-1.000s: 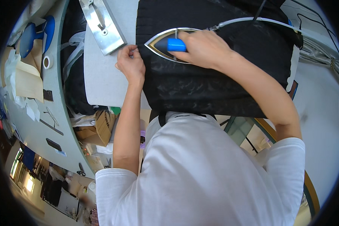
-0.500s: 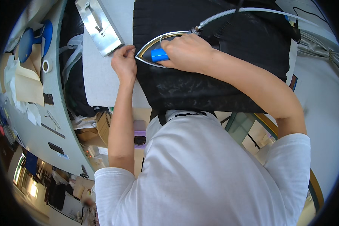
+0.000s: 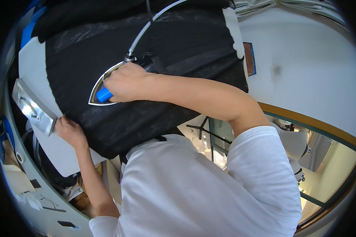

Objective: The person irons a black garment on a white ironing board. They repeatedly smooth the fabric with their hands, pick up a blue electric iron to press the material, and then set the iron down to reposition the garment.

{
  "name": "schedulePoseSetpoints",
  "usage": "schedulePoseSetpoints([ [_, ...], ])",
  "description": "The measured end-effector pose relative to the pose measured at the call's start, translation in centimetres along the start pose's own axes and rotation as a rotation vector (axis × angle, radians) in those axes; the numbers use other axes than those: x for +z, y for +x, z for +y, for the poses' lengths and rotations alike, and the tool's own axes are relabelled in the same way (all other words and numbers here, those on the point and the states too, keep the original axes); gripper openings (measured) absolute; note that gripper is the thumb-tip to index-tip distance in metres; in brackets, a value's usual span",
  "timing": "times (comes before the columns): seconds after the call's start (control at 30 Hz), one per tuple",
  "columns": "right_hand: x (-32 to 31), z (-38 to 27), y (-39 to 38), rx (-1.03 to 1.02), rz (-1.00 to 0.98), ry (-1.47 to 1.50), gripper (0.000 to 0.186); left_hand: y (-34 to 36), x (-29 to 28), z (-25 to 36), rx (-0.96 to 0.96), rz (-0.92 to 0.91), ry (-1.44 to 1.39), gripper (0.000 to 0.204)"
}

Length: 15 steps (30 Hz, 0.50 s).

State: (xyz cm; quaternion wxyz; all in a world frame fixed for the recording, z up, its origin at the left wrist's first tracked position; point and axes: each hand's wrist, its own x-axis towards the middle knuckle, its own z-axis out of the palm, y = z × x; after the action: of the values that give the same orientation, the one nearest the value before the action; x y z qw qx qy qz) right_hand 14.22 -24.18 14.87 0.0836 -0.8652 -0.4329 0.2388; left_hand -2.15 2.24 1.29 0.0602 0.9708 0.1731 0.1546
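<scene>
My right hand (image 3: 127,82) is wrapped round the blue handle (image 3: 104,95) of a steam iron, whose pointed metal soleplate (image 3: 95,94) rests on black fabric (image 3: 174,39). The iron's tip points left, a short way in from the fabric's left edge. At that edge, my left hand (image 3: 70,130) pinches the cloth with its fingers together; the fingertips are partly hidden. Right beside those fingers lies a flat metal block with a handle (image 3: 35,107), on the pale board cover (image 3: 32,65).
A pale hose (image 3: 140,35) rises from the iron's back, with a dark cord beside it. To the left is a grey-green table (image 3: 39,201) with a tape roll (image 3: 19,157), paper pieces and a phone (image 3: 66,224). A white surface (image 3: 296,71) lies to the right.
The view has turned to the right. My right hand has slid the iron away from the fabric's left edge and my left hand. My left hand stays at that edge beside the metal block.
</scene>
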Motion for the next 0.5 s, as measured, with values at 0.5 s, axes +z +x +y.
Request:
schedulePoseSetpoints([
  [0.5,-5.2,35.6,-26.9,0.464,-0.034,-0.272,0.027,-0.3,2.5,1.0,-0.359,-0.226,0.443,0.079],
])
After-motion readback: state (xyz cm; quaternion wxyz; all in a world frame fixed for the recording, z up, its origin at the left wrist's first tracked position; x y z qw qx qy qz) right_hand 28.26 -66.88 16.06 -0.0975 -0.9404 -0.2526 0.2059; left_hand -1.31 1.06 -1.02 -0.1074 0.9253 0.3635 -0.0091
